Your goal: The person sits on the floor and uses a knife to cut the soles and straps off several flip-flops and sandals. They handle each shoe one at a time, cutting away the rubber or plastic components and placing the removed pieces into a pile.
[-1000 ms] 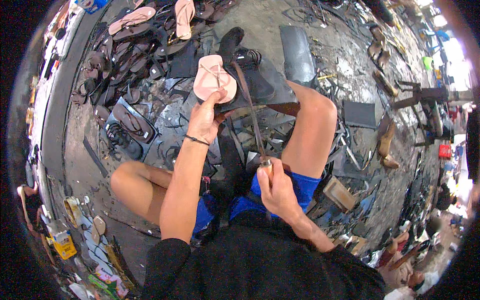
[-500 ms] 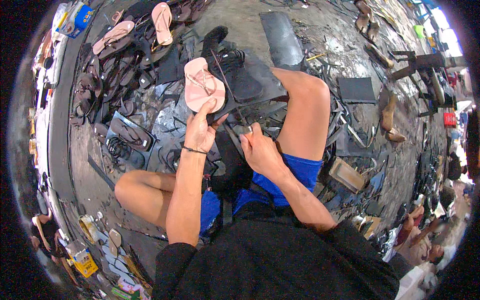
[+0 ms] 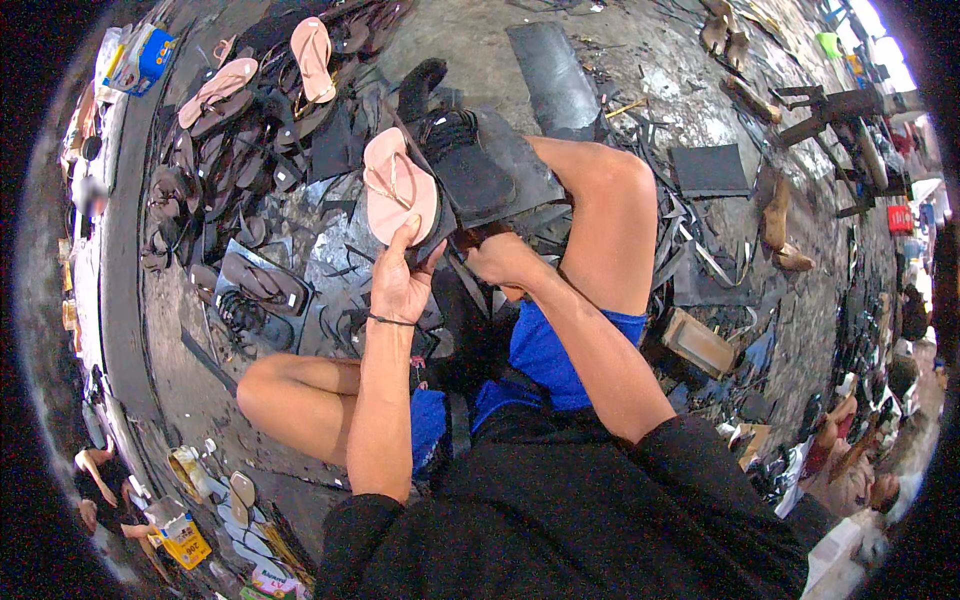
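Moved forward, the right hand grips a thin blade beside the smooth, rounded sandal the left hand pinches.

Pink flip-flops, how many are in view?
3 clearly visible: the held pink flip-flop in the left hand, plus the left pink flip-flop and the right pink flip-flop among dark footwear at the upper left. Others may be hidden there.
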Tool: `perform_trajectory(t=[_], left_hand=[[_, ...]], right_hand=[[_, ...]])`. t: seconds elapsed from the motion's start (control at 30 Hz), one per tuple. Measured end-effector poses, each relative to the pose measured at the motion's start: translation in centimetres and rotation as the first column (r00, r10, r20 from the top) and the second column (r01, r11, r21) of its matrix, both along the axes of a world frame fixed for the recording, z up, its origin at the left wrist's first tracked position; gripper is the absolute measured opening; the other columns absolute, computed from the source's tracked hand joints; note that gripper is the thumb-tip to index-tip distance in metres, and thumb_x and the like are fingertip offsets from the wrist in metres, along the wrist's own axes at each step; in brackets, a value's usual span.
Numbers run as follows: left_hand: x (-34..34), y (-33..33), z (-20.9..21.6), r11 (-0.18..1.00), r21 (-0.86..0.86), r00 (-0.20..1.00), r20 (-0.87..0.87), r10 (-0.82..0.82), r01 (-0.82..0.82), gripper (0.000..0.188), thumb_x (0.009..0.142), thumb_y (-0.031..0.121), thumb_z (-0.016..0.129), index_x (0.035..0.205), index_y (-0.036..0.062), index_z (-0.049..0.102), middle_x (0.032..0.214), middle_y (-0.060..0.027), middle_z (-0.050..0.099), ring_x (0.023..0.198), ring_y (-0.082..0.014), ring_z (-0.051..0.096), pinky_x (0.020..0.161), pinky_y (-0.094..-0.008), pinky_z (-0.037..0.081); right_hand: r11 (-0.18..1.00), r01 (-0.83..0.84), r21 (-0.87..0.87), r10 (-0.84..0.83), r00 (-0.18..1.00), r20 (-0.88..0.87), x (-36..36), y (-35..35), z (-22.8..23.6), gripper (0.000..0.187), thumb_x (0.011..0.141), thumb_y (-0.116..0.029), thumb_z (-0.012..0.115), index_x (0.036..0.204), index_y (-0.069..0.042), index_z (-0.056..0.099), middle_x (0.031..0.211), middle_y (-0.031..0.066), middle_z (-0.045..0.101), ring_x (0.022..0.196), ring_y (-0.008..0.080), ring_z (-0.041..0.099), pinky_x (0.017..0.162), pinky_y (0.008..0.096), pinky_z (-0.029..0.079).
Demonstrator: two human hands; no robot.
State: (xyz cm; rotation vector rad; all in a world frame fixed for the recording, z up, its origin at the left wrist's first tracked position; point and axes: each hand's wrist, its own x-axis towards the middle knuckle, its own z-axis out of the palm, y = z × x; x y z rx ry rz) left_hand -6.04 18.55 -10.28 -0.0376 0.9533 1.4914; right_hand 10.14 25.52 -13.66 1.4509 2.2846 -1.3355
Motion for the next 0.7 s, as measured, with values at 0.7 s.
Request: perform_trajectory(t=[0.7], left_hand=[[-4.5,-19.6,22.5,0.950,-0.191,-0.550,-0.779,-0.300,-0.247,0.072,0.066,0.015,0.088,0.129,-0.0019,0.056,0.119,-0.0187,0.065,0.105,-0.0231,0.064,0.083,-0.0336,0.053]], right_hand=[[0.908,0.314,-0.278,-0.419,0.646,-0.638,-18.1,2.3,1.3,0.054,0.100,-0.046,0.046,0.125,0.002,0.042,0.092,0.0230,0.066,0.082,0.0344,0.067,0.069,0.0446,0.052]])
